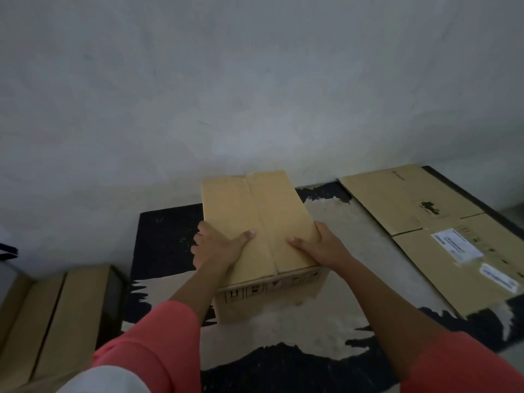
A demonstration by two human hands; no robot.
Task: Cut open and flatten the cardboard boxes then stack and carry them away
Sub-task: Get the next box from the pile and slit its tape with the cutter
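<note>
From the head view, the closed box (255, 222) sits on the rug (164, 239), toward the rug's far edge and about midway between its left and right edges. Its far end is close to the wall (255, 95). I cannot tell whether its base rests fully on the rug or is a little lifted.

My left hand (218, 245) clasps the box's left top edge, thumb laid on the lid and fingers wrapped down the side. My right hand (320, 245) does the same on the right edge. Both thumbs point at the centre seam where the top flaps meet.

I judge this to be the placing step before cutting. To do it well, I should set the box square and flat, with the seam running away from me so a blade can follow it in one line. No cutter shows here, so one hand will have to let go and fetch one while the other steadies the lid.

The flattened cardboard (442, 239) lies along the rug's right edge, apart from the box, and is a likely place for the stack. Another box (56, 316) stands off the rug's near-left corner. Open rug lies in front of the box and to its left, enough, I think, to fold the flaps out. The wall leaves little room behind.
</note>
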